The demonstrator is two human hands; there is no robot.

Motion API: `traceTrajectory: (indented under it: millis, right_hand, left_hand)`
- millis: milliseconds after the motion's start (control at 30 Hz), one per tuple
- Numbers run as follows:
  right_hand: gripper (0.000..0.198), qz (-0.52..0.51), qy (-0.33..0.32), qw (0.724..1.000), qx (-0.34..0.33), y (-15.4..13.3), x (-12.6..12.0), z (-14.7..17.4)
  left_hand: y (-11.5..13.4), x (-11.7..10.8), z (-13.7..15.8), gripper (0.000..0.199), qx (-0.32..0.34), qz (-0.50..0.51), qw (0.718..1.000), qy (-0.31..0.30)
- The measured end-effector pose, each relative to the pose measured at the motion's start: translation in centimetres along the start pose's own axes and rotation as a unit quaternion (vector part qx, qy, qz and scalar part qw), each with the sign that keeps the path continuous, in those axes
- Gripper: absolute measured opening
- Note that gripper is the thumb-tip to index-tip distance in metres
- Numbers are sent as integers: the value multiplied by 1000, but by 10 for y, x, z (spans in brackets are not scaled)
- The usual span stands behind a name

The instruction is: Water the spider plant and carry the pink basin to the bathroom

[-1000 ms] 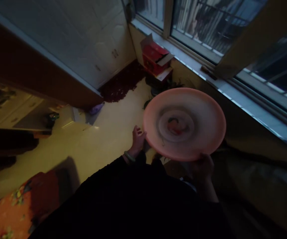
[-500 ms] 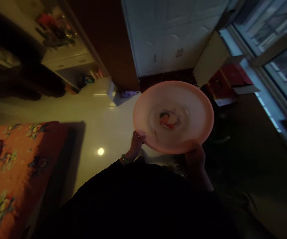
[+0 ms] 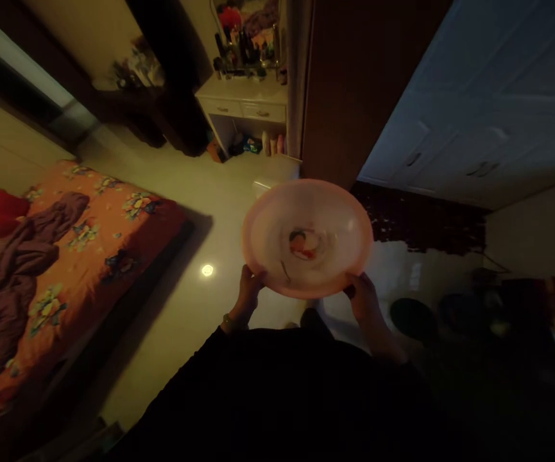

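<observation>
A round pink plastic basin [image 3: 330, 224] is held out in front of my body, its open side facing up toward me. A red and green printed picture shows at the middle of its bottom, and a thin dark strip lies or is marked near the lower rim. My left hand [image 3: 249, 289], with a bracelet at the wrist, grips the rim at the lower left, thumb on top. At the lower right, my right hand [image 3: 362, 296] clasps the same rim. The fingers under the basin are hidden.
To the left is a bed [image 3: 99, 237] with an orange flowered sheet and a crumpled purple cloth [image 3: 41, 250]. Ahead stands a dressing table [image 3: 243, 99] with bottles, and a white stool [image 3: 277, 172] before it. White cabinets [image 3: 450, 135] and a dark green round object [image 3: 412, 319] are at right.
My view has swung left: more of the bed and dressing table shows, and the window has left the picture. The basin stays in both hands, now in front of the stool.
</observation>
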State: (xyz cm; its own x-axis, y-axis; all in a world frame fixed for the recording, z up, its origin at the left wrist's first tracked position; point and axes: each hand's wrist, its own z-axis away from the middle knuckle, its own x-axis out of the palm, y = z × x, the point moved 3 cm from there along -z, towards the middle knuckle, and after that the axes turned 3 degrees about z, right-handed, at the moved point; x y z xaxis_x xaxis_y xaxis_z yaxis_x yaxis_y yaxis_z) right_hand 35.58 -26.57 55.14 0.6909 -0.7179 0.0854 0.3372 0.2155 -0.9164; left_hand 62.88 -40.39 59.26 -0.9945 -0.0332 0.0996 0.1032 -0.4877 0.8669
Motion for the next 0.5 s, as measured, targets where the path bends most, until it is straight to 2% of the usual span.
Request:
traceTrajectory:
  millis: [100, 300, 400, 500]
  right_hand:
    - [48, 16, -37, 998, 48, -16, 46, -48]
    - [56, 101, -174, 974, 103, -48, 141, -156]
    - [57, 124, -238, 958, 104, -61, 200, -210]
    - [56, 138, -308, 935, 106, -73, 273, -258]
  left_hand:
    - [16, -10, -38, 60, 4, 14, 999, 39]
    - [63, -13, -101, 59, 19, 45, 987, 150]
    - [88, -16, -125, 62, 36, 93, 970, 221]
    - [110, -29, -153, 65, 48, 137, 945, 292]
